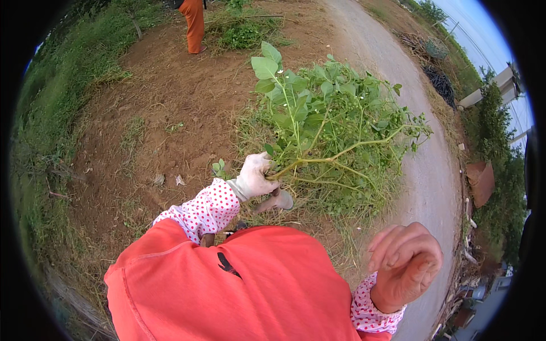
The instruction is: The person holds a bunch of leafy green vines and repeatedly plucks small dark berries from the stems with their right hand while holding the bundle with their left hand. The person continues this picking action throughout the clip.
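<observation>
My left hand [256,177], in a whitish work glove, grips the thick yellow-green stem [315,160] of an uprooted-looking leafy plant [324,98]. The plant spreads up and to the right, with broad leaves, small white flowers and small green berries. Just below the glove is a brownish stick-like piece with a pale rounded end [283,199]; whether it is held cannot be told. My right hand [407,264] is bare and raised at the lower right, apart from the plant. Its fingers are curled, and nothing shows in it, though part of the palm is hidden.
Brown soil [187,115] with dry grass lies to the left, bordered by tall green weeds [47,115]. A pale path [431,179] runs along the right. Another person's orange trouser leg [194,25] stands at the top near a heap of cut greenery [245,32].
</observation>
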